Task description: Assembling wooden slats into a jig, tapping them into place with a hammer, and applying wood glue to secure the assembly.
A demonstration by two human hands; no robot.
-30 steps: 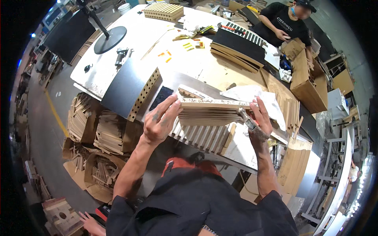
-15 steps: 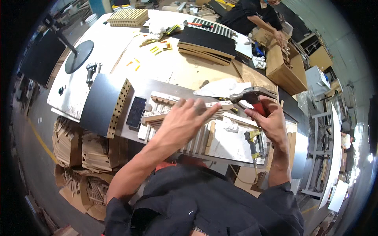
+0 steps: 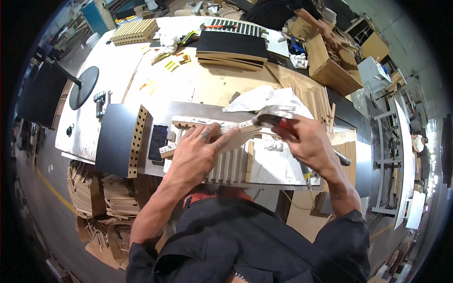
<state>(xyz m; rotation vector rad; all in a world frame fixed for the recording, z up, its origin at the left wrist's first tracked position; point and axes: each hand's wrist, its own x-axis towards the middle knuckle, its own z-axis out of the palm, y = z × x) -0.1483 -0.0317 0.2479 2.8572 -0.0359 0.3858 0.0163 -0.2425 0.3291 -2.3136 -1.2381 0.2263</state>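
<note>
Right hand [image 3: 309,141] grips a red-handled, metal-headed hammer [image 3: 278,113]; to its left, the left hand [image 3: 194,150] spreads over a long, pale wooden piece [image 3: 247,126], its grip unclear, beside a flat, dark phone [image 3: 158,141].

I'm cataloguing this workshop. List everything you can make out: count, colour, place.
Table: one, mostly white, middle
Hammer: one, metal head, red grip, right of centre
Slatted wooden piece: one, pale brown, centre
Phone: one, dark, left of that piece
Slotted panel: one, dark grey, left of the phone
Cloth: one, white, behind the hammer
Panel stack: one, black top, far middle
Second hammer: one, red handle, beyond the stack
Large cardboard box: one, brown, upper right
Round-based stand: one, black, table's left
Boxed wood strips: many, brown, lower left
Co-worker across the table: one, black clothing, top
Left hand: one, bare, on the wooden piece
Right hand: one, bare, gripping the hammer
</note>
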